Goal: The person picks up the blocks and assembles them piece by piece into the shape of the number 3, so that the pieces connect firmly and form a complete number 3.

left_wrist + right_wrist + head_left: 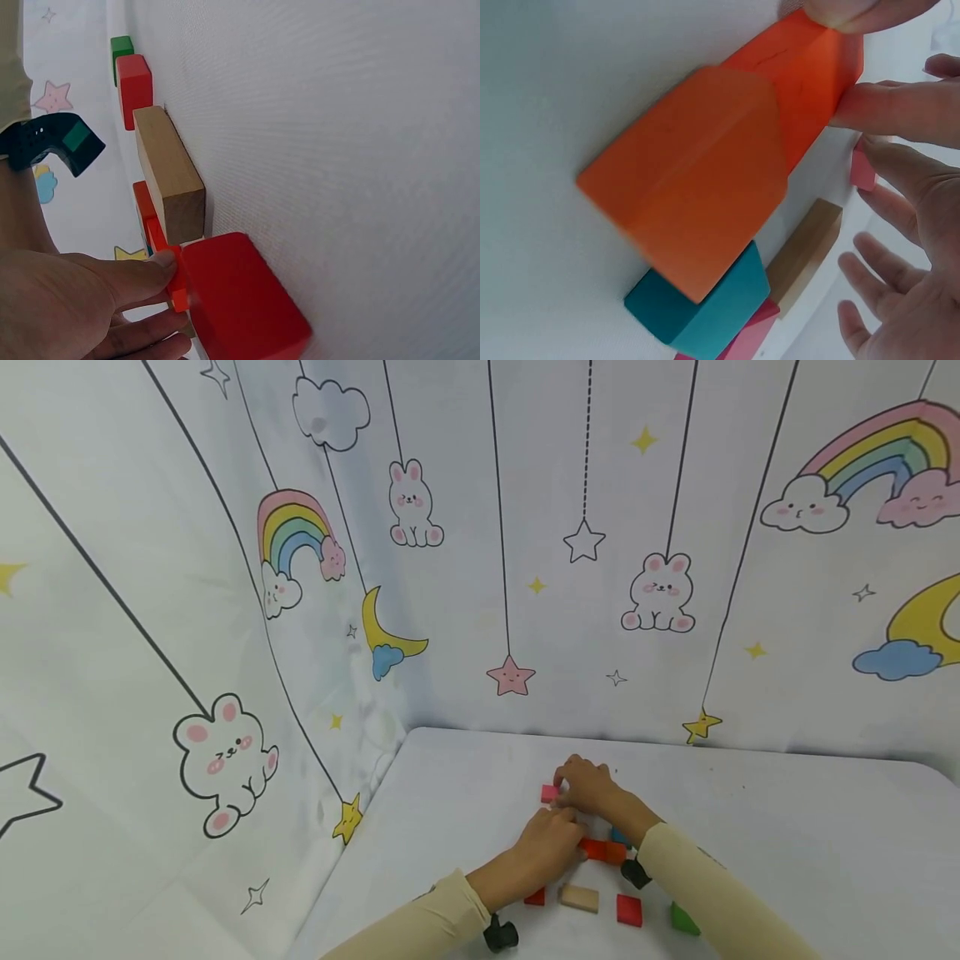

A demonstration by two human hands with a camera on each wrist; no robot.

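White tabletop [810, 843], cartoon-printed backdrop [457, 602], hanging pink star [512, 678]

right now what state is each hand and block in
left hand, pinching red-orange block
right hand, pinching pink block
red-orange block, held
pink block, held
orange block, unheld
teal block, unheld
near wooden block, lying flat
far wooden block, partly hidden
left red block, unheld
right red block, lying flat
green block, unheld
rose block, mostly hidden

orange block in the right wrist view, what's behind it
Part of a teal block, then a pink block and a wooden block; what the orange block hides can't be seen.
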